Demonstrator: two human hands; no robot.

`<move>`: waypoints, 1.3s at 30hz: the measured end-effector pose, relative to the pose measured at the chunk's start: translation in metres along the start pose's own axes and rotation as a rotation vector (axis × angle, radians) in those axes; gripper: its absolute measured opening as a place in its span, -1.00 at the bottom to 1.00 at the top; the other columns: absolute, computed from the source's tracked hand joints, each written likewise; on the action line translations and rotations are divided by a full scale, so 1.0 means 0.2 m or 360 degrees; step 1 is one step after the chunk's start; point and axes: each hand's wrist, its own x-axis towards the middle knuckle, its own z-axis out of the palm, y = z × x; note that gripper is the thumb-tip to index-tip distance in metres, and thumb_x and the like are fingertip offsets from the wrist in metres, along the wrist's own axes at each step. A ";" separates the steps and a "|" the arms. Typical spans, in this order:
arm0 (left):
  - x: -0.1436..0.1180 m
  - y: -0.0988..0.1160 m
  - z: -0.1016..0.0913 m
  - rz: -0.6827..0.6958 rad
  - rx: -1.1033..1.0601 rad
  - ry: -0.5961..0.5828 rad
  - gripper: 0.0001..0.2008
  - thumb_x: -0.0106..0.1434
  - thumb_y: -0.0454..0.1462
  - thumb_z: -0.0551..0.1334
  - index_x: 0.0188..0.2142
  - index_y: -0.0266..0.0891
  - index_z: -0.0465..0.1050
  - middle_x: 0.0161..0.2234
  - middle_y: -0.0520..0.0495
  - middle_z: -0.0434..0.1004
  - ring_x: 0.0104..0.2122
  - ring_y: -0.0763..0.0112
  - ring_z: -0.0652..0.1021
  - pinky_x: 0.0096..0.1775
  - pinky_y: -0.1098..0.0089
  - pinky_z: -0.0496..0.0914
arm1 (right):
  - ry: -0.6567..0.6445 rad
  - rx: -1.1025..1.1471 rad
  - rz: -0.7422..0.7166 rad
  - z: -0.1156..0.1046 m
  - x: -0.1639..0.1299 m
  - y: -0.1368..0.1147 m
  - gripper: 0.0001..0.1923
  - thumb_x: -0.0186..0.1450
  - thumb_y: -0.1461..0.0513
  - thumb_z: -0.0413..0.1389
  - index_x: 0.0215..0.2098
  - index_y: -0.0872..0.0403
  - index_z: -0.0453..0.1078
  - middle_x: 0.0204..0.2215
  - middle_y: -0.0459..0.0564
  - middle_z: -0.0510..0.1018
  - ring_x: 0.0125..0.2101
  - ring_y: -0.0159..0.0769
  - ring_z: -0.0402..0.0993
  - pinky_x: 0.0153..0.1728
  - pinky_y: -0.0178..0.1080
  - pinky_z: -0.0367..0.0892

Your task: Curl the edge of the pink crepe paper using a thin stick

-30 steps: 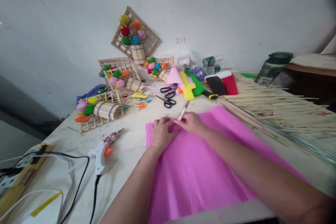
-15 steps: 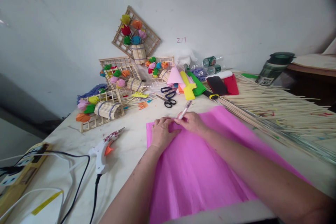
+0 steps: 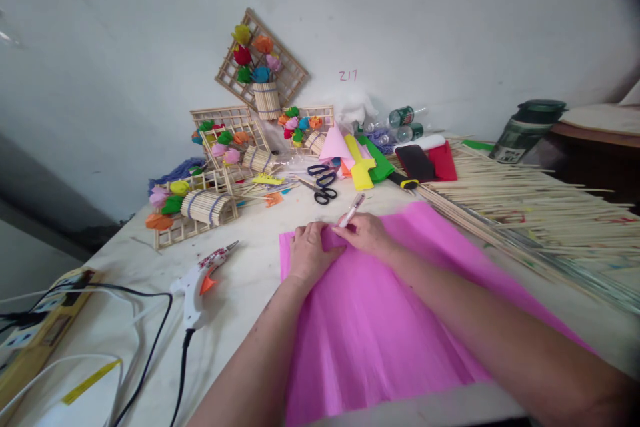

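A large sheet of pink crepe paper lies spread on the table in front of me, with soft creases running along it. My left hand presses on its far left edge, fingers lying down and thumb apart. Close beside it, my right hand grips a slim, clear-barrelled pen, tilted with its tip down at the paper's far edge. The tip itself is hard to make out. Just beyond my hands lie black-handled scissors.
To the left rest a hot glue gun with its cord and a power strip. Stick lattices with paper flowers stand at the back left. Folded colored paper, a phone, many thin sticks and a dark bottle are at right.
The view has shifted very slightly. My hands, the pen and the pink paper stay in nearly the same place.
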 end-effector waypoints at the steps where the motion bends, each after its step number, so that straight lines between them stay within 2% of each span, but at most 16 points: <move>1: 0.00 0.00 0.00 -0.0007 -0.0001 -0.0007 -0.49 0.00 0.03 0.21 -0.11 -0.15 0.26 -0.12 -0.04 0.39 -0.14 0.22 0.32 -0.13 0.30 0.18 | -0.0004 -0.0003 -0.0003 0.00 0.00 0.00 -0.71 0.15 0.03 0.03 -0.39 0.04 0.45 -0.42 -0.01 0.56 -0.38 -0.32 0.45 -0.36 -0.35 0.24; 13: 0.00 0.00 0.00 -0.0008 -0.0004 -0.0015 -0.50 0.01 0.03 0.20 -0.10 -0.13 0.26 -0.12 -0.02 0.38 -0.13 0.22 0.32 -0.15 0.29 0.18 | -0.0004 0.0024 -0.0022 0.01 0.00 0.01 -0.72 0.17 0.05 0.02 -0.38 0.05 0.44 -0.40 -0.01 0.55 -0.37 -0.31 0.46 -0.36 -0.35 0.24; 27: 0.00 -0.01 0.01 0.0024 -0.0020 0.0015 -0.50 0.00 0.02 0.21 -0.10 -0.14 0.26 -0.13 -0.03 0.39 -0.14 0.22 0.32 -0.14 0.29 0.19 | -0.0015 -0.0017 -0.0020 0.00 0.00 0.01 -0.71 0.15 0.04 0.03 -0.44 0.07 0.44 -0.50 -0.03 0.54 -0.46 -0.34 0.42 -0.45 -0.36 0.19; 31: 0.00 0.00 0.02 0.0026 -0.0049 0.0046 -0.50 -0.02 -0.01 0.23 -0.11 -0.16 0.27 -0.15 -0.05 0.40 -0.15 0.19 0.33 -0.15 0.27 0.21 | 0.0027 0.0075 0.0036 0.00 0.00 0.02 -0.70 0.15 0.04 0.02 -0.43 0.08 0.44 -0.50 -0.03 0.54 -0.48 -0.35 0.43 -0.45 -0.37 0.22; 34: 0.00 -0.02 0.03 0.0072 -0.0174 0.0191 -0.48 -0.07 -0.07 0.28 -0.12 -0.19 0.27 -0.14 -0.08 0.38 -0.16 0.19 0.35 -0.13 0.24 0.22 | 0.0082 0.0217 0.0052 0.00 -0.01 0.02 -0.72 0.19 0.07 -0.01 -0.40 0.07 0.42 -0.50 -0.05 0.54 -0.47 -0.36 0.44 -0.43 -0.37 0.25; 36: 0.02 -0.04 0.02 0.0088 -0.0347 0.0391 -0.51 -0.07 -0.17 0.28 -0.12 -0.21 0.25 -0.11 -0.10 0.35 -0.15 0.23 0.35 -0.10 0.25 0.23 | 0.0159 0.0272 0.0068 0.00 -0.01 0.02 -0.75 0.19 0.10 -0.02 -0.36 0.06 0.42 -0.48 -0.05 0.55 -0.47 -0.36 0.45 -0.42 -0.37 0.27; 37: 0.03 -0.05 0.02 0.0061 -0.0465 0.0509 -0.55 -0.04 -0.23 0.25 -0.12 -0.21 0.25 -0.11 -0.10 0.35 -0.16 0.27 0.37 -0.12 0.27 0.24 | 0.0197 0.0292 0.0079 0.00 -0.01 0.02 -0.76 0.19 0.12 -0.02 -0.34 0.05 0.41 -0.46 -0.05 0.55 -0.46 -0.36 0.45 -0.41 -0.37 0.28; 39: 0.05 -0.09 -0.01 -0.0161 -0.0762 0.0757 -0.59 -0.02 -0.30 0.18 -0.12 -0.21 0.23 -0.14 -0.09 0.35 -0.23 0.33 0.40 -0.22 0.32 0.29 | 0.0234 0.0328 0.0104 0.00 -0.01 0.01 -0.79 0.17 0.18 -0.01 -0.29 0.04 0.41 -0.42 -0.06 0.56 -0.46 -0.37 0.45 -0.41 -0.36 0.29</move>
